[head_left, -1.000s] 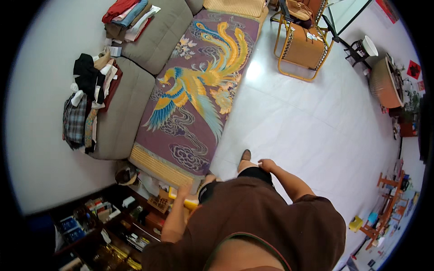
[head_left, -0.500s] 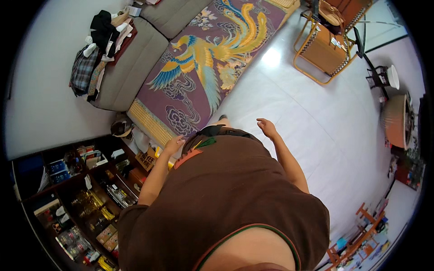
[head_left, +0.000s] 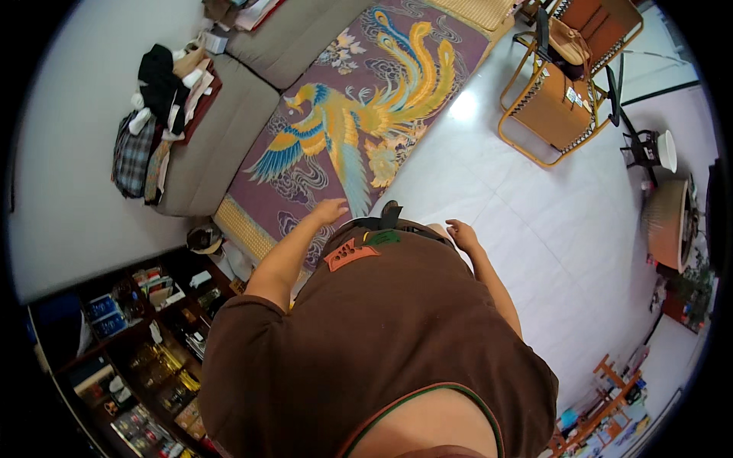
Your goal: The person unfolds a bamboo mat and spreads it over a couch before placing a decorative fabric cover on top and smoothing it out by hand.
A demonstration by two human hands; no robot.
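Nothing is held in my left hand [head_left: 330, 210], which reaches forward in front of my brown shirt [head_left: 397, 305] with loosely stretched fingers. Below it in the picture is the near part of a purple seat cover [head_left: 263, 187] with a gold and blue phoenix on it; I cannot make out any contact. My right hand [head_left: 461, 235] hangs at my right side over the pale tiled floor [head_left: 504, 252], its fingers apart and a little bent, with nothing in them. A shoe [head_left: 392, 210] shows just past my shirt's front.
Folded clothes [head_left: 164, 99] are heaped on the grey sofa back [head_left: 217, 145]. A dark shelf unit [head_left: 114, 336] full of small goods stands at left. A folding lounge chair [head_left: 553, 103] with a brown bag [head_left: 569, 42] is at far right, near a large round pot [head_left: 666, 225].
My left hand has swung forward and to the right, over the seat cover's near end. My right hand has shifted slightly back and to the right. The shelf unit is now more covered by my body.
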